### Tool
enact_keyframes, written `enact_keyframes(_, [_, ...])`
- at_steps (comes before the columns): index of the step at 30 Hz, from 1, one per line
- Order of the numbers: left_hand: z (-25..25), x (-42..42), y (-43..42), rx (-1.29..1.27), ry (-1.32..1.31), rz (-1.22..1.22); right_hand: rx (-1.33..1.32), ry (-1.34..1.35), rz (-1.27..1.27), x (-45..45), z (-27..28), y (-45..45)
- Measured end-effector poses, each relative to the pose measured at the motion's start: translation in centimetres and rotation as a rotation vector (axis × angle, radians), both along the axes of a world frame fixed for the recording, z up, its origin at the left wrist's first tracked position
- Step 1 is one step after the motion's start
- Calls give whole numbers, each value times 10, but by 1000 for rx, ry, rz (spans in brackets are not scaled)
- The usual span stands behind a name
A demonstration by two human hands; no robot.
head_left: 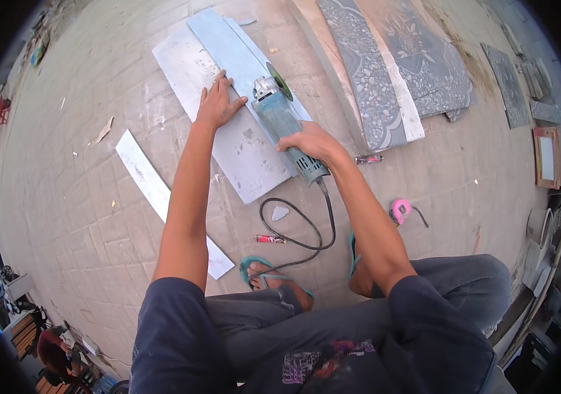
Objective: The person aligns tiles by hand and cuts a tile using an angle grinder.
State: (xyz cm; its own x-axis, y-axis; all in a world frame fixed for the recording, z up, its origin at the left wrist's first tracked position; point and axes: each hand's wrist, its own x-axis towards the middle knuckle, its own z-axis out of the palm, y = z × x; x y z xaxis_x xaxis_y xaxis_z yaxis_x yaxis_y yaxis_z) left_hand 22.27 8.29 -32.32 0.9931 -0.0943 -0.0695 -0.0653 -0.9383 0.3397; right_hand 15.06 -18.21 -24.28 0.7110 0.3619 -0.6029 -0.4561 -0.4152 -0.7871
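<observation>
My right hand (312, 140) is wrapped round the body of an angle grinder (280, 120). The grinder's green-faced disc (279, 81) meets a light-blue tile (231, 52) near its right-hand edge; whether it is spinning I cannot tell. With fingers spread, my left hand (218, 103) lies flat at the tile's left edge. Beneath is a wider grey-white slab (247, 157), spotted with dark marks. A black power cord (331, 217) leaves the grinder's rear and loops on the ground towards my left foot.
A narrow white strip (144, 172) lies left, partly behind my left arm. Patterned stone-look tiles (366, 79) are stacked at upper right. A pink tape measure (400, 211), a red marker-like stick (270, 239) and a small tile shard (280, 213) lie near my sandalled feet.
</observation>
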Motion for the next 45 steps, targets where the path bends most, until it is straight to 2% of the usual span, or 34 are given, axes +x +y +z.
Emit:
enact_keyframes(6, [1,-1,-1,36,8,15,-67,-26,-17,24,-21,14])
enact_keyframes(18, [-7,1,2,11,-20,9,0,-64,-53,57,-28,34])
enact_keyframes(33, [-4,1,1,48,0,10,22,-30,-68,33,-28,20])
enact_keyframes(42, [3,-1,-3,68,25,17,30,-63,-30,12,-1,7])
enact_keyframes(45, [2,-2,-1,38,16,-1,96,-65,-72,9,31,0])
